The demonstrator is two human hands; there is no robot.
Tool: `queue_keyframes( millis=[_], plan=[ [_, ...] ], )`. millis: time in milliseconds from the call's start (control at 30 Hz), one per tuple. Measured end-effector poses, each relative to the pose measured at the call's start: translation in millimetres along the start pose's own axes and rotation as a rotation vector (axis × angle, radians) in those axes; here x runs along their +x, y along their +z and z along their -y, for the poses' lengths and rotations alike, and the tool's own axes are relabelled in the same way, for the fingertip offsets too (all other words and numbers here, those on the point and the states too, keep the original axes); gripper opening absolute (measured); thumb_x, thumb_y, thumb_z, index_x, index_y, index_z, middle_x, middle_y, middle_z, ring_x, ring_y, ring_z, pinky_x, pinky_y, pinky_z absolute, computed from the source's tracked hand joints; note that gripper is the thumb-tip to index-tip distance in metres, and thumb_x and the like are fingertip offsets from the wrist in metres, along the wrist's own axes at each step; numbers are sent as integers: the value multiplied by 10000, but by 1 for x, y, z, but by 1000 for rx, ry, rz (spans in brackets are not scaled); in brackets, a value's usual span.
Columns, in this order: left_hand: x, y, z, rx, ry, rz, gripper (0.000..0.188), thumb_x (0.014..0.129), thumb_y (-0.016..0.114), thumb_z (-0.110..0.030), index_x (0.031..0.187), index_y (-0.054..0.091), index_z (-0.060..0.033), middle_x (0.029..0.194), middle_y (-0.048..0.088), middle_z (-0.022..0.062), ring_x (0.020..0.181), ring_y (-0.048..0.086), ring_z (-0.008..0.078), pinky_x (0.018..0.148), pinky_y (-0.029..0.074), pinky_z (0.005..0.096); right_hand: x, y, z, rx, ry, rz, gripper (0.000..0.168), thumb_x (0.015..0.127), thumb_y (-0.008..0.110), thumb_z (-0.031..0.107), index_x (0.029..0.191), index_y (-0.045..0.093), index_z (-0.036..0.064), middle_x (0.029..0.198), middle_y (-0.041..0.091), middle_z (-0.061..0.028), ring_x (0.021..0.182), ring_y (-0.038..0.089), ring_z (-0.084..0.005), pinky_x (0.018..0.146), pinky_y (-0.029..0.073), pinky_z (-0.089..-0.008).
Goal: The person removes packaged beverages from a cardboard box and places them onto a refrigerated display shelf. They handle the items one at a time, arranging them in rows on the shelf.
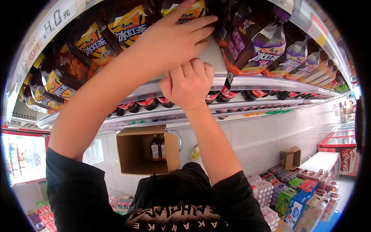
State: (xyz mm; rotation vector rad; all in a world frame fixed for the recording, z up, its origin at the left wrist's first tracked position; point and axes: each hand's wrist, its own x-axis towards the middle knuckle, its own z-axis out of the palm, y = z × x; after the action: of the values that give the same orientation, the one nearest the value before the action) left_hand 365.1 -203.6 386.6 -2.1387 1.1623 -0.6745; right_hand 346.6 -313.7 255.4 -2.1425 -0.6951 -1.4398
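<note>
My left hand [181, 39] reaches across the shelf with its fingers apart, in front of a bottled iced tea with a yellow label [200, 11]. Its palm is hidden, and I see nothing held in it. Just below, my right hand [191, 82] is curled into a fist at the front edge of the shelf [218, 62]. More yellow-labelled iced tea bottles [127, 27] stand to the left of my hands. Purple-labelled iced tea bottles [268, 50] stand in a row to the right. A bare strip of shelf shows between the two kinds.
Lower shelves hold red-labelled cola bottles [229, 94]. On the floor below, an opened cardboard box [142, 130] has two dark bottles [155, 148] inside. Stacked drink packs [285, 197] and a small carton [290, 158] are at right. A lit display cooler [24, 156] is at left.
</note>
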Motion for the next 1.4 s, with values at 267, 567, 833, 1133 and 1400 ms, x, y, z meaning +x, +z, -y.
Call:
queue_keyframes(
  millis=[267, 567, 833, 1133, 1400],
  plan=[
    [-79, 4, -40, -922, -766, -360, 104, 904, 684, -137, 974, 683, -61, 956, 715, 102, 865, 710, 282, 708, 562, 380, -4, 5, -4, -55, 16, -95, 376, 704, 614, 286, 1025, 647, 91, 1170, 678, -113, 973, 613, -296, 815, 411, -430],
    [-94, 51, -30, -779, -1032, -301, 182, 975, 651, -210, 1026, 705, -44, 869, 732, 182, 801, 721, 381, 693, 558, 436, 6, -2, -1, -142, -9, 111, 492, 729, 602, 299, 1164, 671, 81, 1364, 645, -169, 1129, 625, -290, 903, 416, -435],
    [-86, 54, -32, -787, -1103, -298, 175, 973, 641, -200, 1062, 702, -63, 916, 729, 195, 858, 702, 422, 749, 562, 484, 9, -6, -1, -119, 24, 193, 477, 746, 603, 284, 1165, 679, 68, 1379, 638, -158, 1179, 602, -299, 923, 428, -456],
    [-128, 33, -68, -720, -977, -655, 163, 941, 677, -181, 1044, 732, -67, 925, 736, 156, 842, 718, 352, 744, 563, 398, 9, -7, -5, -288, -78, 218, 390, 804, 564, 286, 1139, 710, 149, 1385, 651, -105, 1153, 626, -331, 866, 485, -497],
    [-303, 62, -272, -1098, -1334, -115, 128, 902, 704, -104, 1007, 722, -32, 882, 730, 133, 751, 695, 277, 671, 540, 358, 10, -7, 3, -233, -126, 126, 332, 772, 542, 210, 1036, 674, 59, 1308, 666, -200, 1139, 598, -397, 936, 462, -515]
  ],
)
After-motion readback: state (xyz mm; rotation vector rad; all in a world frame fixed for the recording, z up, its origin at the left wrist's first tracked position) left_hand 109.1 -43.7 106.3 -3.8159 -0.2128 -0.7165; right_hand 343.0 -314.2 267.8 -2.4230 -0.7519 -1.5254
